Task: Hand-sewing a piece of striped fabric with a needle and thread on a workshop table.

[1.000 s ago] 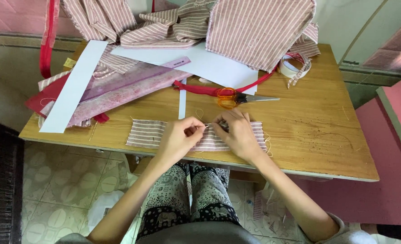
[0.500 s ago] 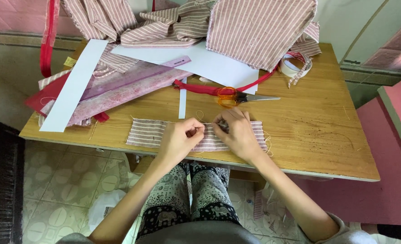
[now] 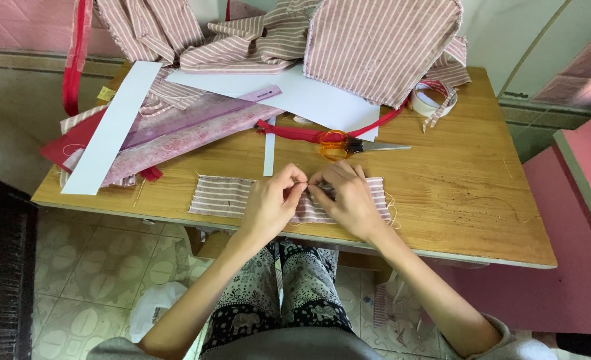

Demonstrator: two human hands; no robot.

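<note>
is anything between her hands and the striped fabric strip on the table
Nothing visible. Both the left hand and the right hand already rest on the striped fabric strip, fingertips pinching together at its middle. The orange-handled scissors lie beyond, apart.

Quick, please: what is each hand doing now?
Left hand: closed, pinching the striped pink fabric strip.
Right hand: closed on the same strip.

Left hand [image 3: 272, 200] and right hand [image 3: 349, 199] cover the striped fabric strip's [image 3: 221, 195] middle; whatever their fingertips pinch is too small to tell. Striped cloth pile [image 3: 375, 47] cut off at top edge.
</note>
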